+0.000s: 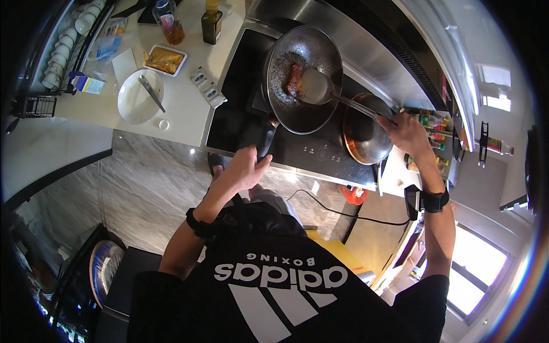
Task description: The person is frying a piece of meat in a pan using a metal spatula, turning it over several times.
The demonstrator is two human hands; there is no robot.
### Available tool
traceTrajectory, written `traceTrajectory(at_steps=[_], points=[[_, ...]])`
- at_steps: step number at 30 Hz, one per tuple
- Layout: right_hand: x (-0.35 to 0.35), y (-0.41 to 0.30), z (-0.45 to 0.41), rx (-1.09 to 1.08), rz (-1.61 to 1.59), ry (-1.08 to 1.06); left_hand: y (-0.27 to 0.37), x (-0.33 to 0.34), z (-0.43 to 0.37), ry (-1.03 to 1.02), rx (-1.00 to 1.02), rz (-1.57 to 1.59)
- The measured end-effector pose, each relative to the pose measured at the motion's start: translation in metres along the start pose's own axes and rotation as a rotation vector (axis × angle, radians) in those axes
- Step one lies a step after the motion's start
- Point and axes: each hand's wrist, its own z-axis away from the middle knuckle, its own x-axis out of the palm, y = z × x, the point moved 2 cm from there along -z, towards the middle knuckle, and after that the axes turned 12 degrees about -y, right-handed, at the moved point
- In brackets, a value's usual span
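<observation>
My left hand (252, 167) grips the black handle (266, 141) of a wok (319, 45), which is tilted on a black cooktop (291, 150). My right hand (407, 132) holds a long-handled metal spatula (316, 87). Its broad head lies inside the wok against a reddish-brown piece of food (294, 79), partly covering it. The wok's inner surface looks wet and shiny around the food.
A second round pan or lid (369, 141) sits at the cooktop's right. Left on the counter (184, 120) are a white bowl (128, 100) with a utensil, a food tray (185, 60), sachets (208, 87) and bottles (212, 23). Sauce bottles (435, 122) stand far right.
</observation>
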Motion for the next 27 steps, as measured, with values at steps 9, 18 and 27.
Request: traceTrajectory(at_steps=[9, 18, 27], points=[[-0.049, -0.019, 0.006, 0.600, -0.524, -0.129, -0.003, 0.002, 0.013, -0.198, -0.038, 0.505], [-0.038, -0.035, 0.003, 0.511, -0.505, -0.018, -0.003, 0.010, 0.001, -0.269, -0.056, 0.715], [0.013, -0.037, 0.001, 0.326, -0.344, 0.236, -0.011, 0.021, -0.016, -0.261, -0.018, 0.765]])
